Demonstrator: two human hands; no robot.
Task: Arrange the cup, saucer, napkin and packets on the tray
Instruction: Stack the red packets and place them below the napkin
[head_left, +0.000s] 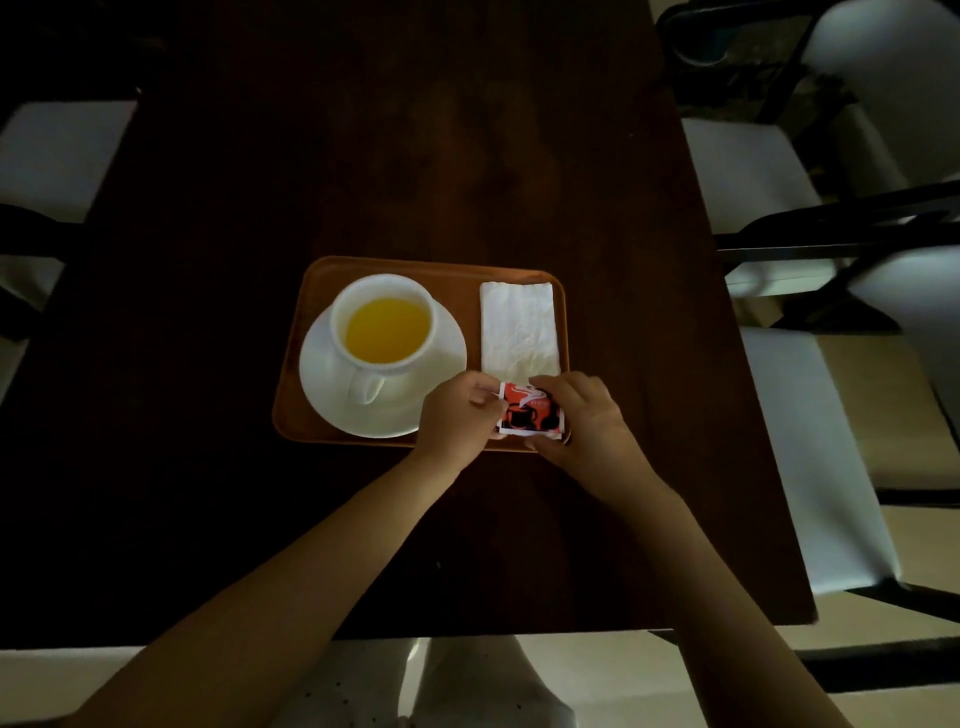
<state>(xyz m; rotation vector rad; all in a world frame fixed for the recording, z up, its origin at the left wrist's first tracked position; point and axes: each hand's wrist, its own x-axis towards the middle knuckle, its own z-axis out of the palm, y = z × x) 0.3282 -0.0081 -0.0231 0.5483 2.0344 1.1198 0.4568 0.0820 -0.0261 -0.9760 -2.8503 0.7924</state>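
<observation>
Dark table (395, 156): at the tray's (311, 280) near right corner, a packet (530, 413) is pinched between left hand (457, 415) and right hand (587, 421) fingers.

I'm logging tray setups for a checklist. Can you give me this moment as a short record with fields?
surface: dark table
tray: orange, on the table
saucer: white, left part of the tray
cup: white, on the saucer, holds yellow liquid, handle toward the person
napkin: white, folded, flat on the right part of the tray
packet: red and black with a cup picture, at the tray's near right corner, below the napkin
left hand: fingers on the packet's left edge
right hand: fingers on the packet's right edge
</observation>
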